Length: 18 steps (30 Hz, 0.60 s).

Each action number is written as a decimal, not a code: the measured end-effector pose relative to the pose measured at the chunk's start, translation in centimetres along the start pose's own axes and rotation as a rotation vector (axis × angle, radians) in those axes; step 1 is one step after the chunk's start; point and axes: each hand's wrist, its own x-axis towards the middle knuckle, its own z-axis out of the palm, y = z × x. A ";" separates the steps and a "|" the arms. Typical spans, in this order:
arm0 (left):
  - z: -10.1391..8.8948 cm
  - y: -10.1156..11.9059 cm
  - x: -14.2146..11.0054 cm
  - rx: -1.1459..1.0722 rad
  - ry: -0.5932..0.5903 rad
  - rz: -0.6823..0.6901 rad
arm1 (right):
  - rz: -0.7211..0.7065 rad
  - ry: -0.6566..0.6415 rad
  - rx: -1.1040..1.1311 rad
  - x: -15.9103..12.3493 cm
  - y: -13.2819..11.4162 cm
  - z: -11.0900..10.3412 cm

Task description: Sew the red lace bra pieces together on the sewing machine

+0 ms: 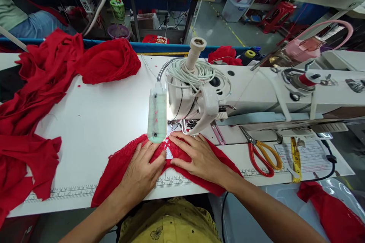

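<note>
Though under two hands, one cloth.

The red, lace-trimmed fabric piece lay spread like an arch on the white tabletop, crisscrossed openwork mid-span.

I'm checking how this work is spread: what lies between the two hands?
In the head view, the middle of the red fabric lies between the left hand and right hand, with crossing red strips and a pale patch.
</note>
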 end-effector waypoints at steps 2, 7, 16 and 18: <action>-0.1 0.0 0.1 -0.004 0.005 -0.001 | -0.006 -0.006 0.004 0.0 0.1 0.0; -0.3 0.0 0.2 0.011 -0.006 0.010 | -0.010 -0.024 0.024 0.1 0.1 0.0; -0.3 0.2 0.1 0.035 -0.004 0.001 | -0.027 -0.015 0.027 0.0 0.1 0.0; -0.3 0.2 0.1 0.040 -0.004 0.000 | -0.030 -0.013 0.031 0.1 0.1 -0.1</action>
